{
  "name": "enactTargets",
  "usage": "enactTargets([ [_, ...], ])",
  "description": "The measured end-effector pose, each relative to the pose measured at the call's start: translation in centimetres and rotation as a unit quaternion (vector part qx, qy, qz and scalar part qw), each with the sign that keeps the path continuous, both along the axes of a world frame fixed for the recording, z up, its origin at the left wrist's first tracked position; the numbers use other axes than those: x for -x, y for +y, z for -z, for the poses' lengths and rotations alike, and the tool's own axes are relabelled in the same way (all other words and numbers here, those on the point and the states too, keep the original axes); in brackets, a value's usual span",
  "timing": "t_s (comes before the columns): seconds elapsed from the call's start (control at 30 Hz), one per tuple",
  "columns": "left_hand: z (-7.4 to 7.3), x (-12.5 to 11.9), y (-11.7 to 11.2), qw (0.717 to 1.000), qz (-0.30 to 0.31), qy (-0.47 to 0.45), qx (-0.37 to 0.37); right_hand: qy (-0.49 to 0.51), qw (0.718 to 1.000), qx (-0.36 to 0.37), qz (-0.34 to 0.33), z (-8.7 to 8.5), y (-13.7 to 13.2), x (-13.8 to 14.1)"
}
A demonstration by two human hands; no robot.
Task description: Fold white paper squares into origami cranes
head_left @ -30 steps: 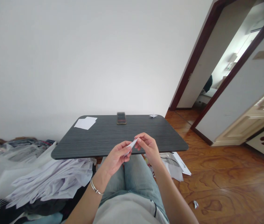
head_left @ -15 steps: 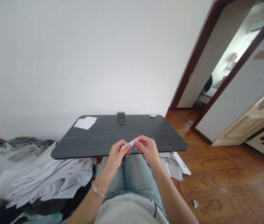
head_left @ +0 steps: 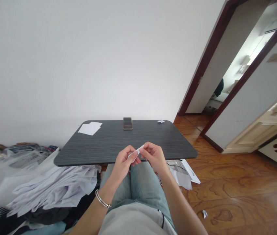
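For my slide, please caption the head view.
Left hand and right hand pinch a folded white paper at a dark table.

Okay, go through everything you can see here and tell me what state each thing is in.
folded paper: small, white, pinched between both hands above the lap
left hand: fingers closed on the folded paper
right hand: fingers closed on the folded paper
phone: at the far edge of the table, screen blurred
white sheets: flat, overlapping, far left corner
paper figure: folded, far right corner
door: open
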State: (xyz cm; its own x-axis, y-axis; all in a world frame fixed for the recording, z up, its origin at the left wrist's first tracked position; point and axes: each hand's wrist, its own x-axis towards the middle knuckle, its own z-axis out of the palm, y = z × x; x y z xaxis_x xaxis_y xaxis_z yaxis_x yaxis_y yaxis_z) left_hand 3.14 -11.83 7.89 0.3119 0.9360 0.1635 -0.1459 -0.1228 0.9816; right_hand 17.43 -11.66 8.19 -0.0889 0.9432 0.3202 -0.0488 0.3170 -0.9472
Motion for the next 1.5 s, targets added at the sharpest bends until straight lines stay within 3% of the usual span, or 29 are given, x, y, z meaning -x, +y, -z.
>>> enactTargets([
  [0.27, -0.5, 0.0, -0.4, 0.999, -0.01, -0.026, 0.027, -0.004, 0.999, -0.027, -0.021, -0.5, -0.1, -0.8],
  [0.8, -0.3, -0.2, -0.2, 1.0, 0.006, -0.012, 0.021, -0.014, 0.999, 0.019, -0.032, -0.4, 0.3, -0.8],
  [1.17, -0.7, -0.3, -0.4, 0.996, 0.028, -0.055, 0.071, 0.037, 0.998, -0.035, -0.036, 0.3, 0.5, -0.4],
  [1.5, -1.2, 0.2, -0.6, 0.989, 0.091, -0.073, 0.091, 0.008, 0.986, -0.092, -0.138, 0.1, 0.9, -2.2],
])
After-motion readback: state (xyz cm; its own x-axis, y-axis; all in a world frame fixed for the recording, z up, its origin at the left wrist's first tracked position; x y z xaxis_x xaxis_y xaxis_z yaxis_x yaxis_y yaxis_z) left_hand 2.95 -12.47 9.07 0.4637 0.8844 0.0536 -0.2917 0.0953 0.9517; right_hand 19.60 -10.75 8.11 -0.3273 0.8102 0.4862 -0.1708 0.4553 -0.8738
